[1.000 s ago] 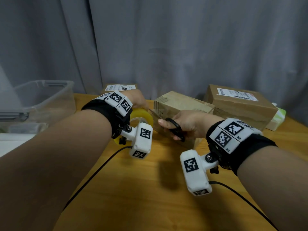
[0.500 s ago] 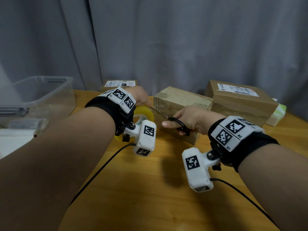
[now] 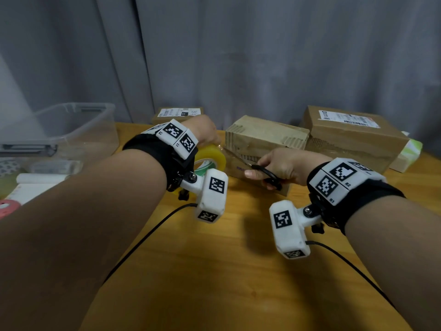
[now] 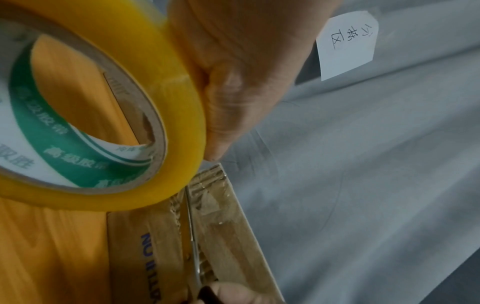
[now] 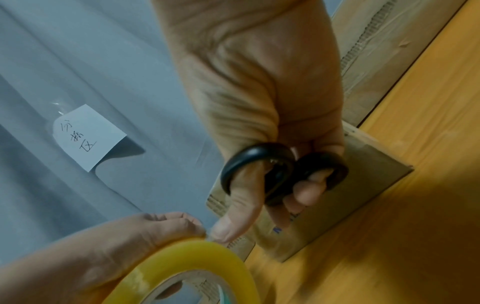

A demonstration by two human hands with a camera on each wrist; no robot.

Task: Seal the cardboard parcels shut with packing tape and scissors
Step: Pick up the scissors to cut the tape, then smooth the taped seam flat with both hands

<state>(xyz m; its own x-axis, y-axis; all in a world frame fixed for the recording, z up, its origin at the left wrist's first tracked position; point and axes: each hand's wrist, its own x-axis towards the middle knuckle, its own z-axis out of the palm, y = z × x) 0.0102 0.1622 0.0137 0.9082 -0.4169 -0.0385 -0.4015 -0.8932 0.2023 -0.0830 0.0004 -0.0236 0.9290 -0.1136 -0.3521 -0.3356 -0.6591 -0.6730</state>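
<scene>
Yellow tape roll [image 3: 211, 156] in left hand [image 3: 205, 132]

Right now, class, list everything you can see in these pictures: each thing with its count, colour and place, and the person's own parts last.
Tape roll: one, yellow, green-printed core, held at the middle parcel's left end.
Scissors: one pair, black handles, blades toward the tape.
Parcels: three, brown cardboard; middle, right, far left.
Table: one, orange wood.
Bin: one, clear plastic, left side.
Green packet: one, beyond the right parcel.
Curtain: grey, behind.
Paper note: one, white, handwritten, on the curtain.
Wrist cameras: two, white, black markers.
Left hand: grips the tape roll.
Right hand: holds the scissors.
</scene>
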